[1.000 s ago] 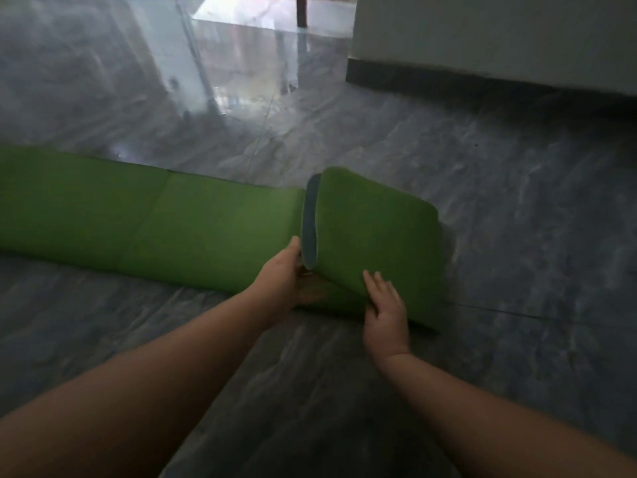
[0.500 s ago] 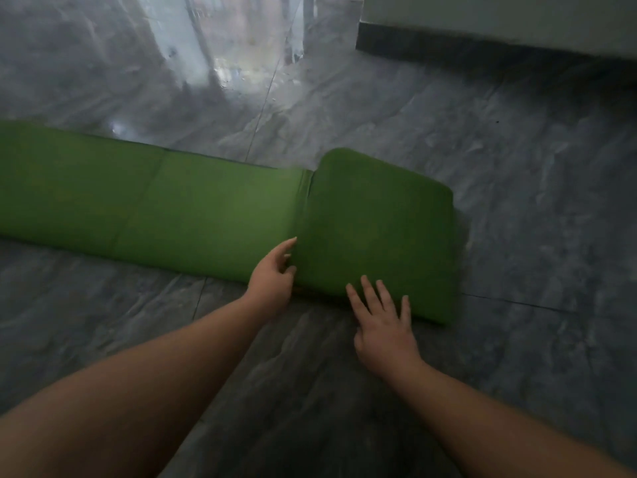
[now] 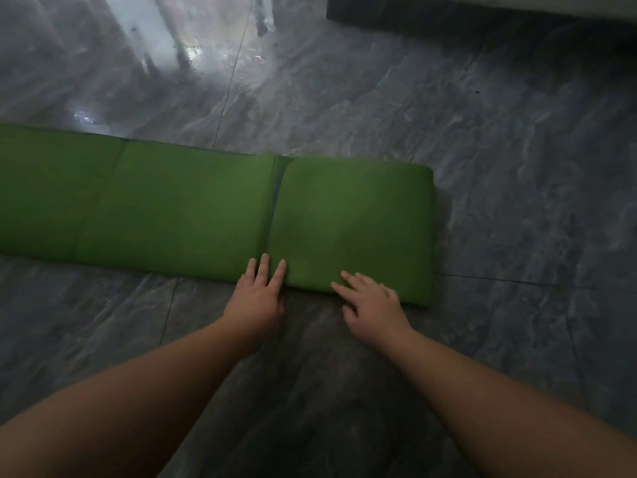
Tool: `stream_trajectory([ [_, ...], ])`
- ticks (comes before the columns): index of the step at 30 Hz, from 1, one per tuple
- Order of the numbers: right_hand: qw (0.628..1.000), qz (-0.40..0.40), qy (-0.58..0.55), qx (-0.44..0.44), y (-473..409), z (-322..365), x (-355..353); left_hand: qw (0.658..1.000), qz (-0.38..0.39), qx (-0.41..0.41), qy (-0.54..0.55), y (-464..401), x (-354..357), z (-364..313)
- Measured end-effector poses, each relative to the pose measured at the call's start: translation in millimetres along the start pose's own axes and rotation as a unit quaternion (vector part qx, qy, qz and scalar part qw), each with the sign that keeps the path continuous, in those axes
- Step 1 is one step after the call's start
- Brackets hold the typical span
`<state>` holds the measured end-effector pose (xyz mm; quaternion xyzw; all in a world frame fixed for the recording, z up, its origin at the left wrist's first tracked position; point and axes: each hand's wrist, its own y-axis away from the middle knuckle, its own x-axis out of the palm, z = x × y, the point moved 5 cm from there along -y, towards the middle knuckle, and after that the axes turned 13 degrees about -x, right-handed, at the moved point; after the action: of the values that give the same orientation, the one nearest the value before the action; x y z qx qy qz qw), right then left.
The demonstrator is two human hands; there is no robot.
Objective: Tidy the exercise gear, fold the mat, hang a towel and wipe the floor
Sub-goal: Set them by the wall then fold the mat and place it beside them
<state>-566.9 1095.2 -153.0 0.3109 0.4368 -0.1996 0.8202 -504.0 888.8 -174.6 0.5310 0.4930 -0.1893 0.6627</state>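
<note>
A long green exercise mat [image 3: 165, 205] lies across the grey floor, running off the left edge of the view. Its right end is folded over into a flat thicker panel [image 3: 355, 222] lying on top of the strip. My left hand [image 3: 258, 294] has straight fingers resting on the mat's near edge, right at the fold's seam. My right hand [image 3: 370, 305] lies flat with spread fingers on the near edge of the folded panel. Neither hand grips anything.
The floor is glossy grey marble tile [image 3: 517, 132] with bright reflections at the upper left. A dark skirting at a wall's base [image 3: 482, 15] runs along the top right.
The folded panel, tilted up a second ago, has dropped flat onto the mat. My left hand has left the panel's edge and both hands now rest flat on the near edge.
</note>
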Motion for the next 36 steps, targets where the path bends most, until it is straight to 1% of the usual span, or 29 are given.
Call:
stream_trajectory([
  [2,0.987,-0.133,-0.080,0.046,5,-18,-15,1.000,0.024,0.005,-0.009,-8,-2,2],
  [3,0.974,-0.190,-0.083,0.085,10,-31,-22,0.999,0.033,0.007,-0.013,-8,-4,1],
  [4,0.963,-0.220,-0.070,0.136,17,-47,-27,0.999,0.039,0.007,-0.012,-8,-4,0],
  [5,0.952,-0.227,-0.062,0.193,26,-62,-30,0.999,0.041,0.006,-0.006,-8,-4,-1],
  [7,0.924,-0.225,-0.095,0.296,43,-87,-30,0.999,0.040,0.000,0.007,-8,-3,-3],
  [9,0.891,-0.242,-0.157,0.350,54,-102,-29,0.999,0.049,-0.012,0.013,-9,-1,-4],
  [11,0.866,-0.248,-0.221,0.374,58,-108,-29,0.997,0.070,-0.020,0.006,-9,0,-4],
  [14,0.837,-0.223,-0.303,0.398,53,-120,-28,0.996,0.089,-0.026,-0.003,-7,-1,-5],
  [16,0.813,-0.228,-0.370,0.388,50,-129,-24,0.996,0.090,-0.025,-0.007,-6,-2,-4],
  [20,0.734,-0.241,-0.519,0.367,53,-132,-18,0.997,0.069,-0.017,-0.027,4,-1,-6],
  [21,0.726,-0.241,-0.533,0.362,53,-132,-19,0.998,0.061,-0.016,-0.025,7,0,-7],
  [22,0.729,-0.251,-0.531,0.353,52,-133,-21,0.998,0.050,-0.015,-0.020,10,0,-9],
  [25,0.759,-0.301,-0.470,0.334,45,-139,-29,1.000,0.011,-0.004,-0.016,16,-2,-13],
  [27,0.770,-0.317,-0.431,0.348,44,-137,-31,1.000,0.019,-0.005,-0.010,16,-3,-14],
  [30,0.766,-0.308,-0.424,0.372,43,-145,-20,0.997,0.060,-0.031,0.034,9,-3,-13],
  [32,0.769,-0.284,-0.430,0.379,44,-146,-14,0.992,0.049,-0.064,0.101,5,-5,-11],
  [33,0.786,-0.265,-0.410,0.379,47,-142,-14,0.988,0.036,-0.083,0.128,5,-6,-10],
  [34,0.819,-0.242,-0.359,0.377,51,-138,-17,0.984,0.027,-0.099,0.145,6,-7,-7],
  [35,0.861,-0.225,-0.275,0.364,57,-132,-22,0.983,0.024,-0.105,0.151,9,-7,-6],
  [36,0.901,-0.216,-0.181,0.331,61,-124,-29,0.984,0.025,-0.101,0.148,12,-8,-4],
])
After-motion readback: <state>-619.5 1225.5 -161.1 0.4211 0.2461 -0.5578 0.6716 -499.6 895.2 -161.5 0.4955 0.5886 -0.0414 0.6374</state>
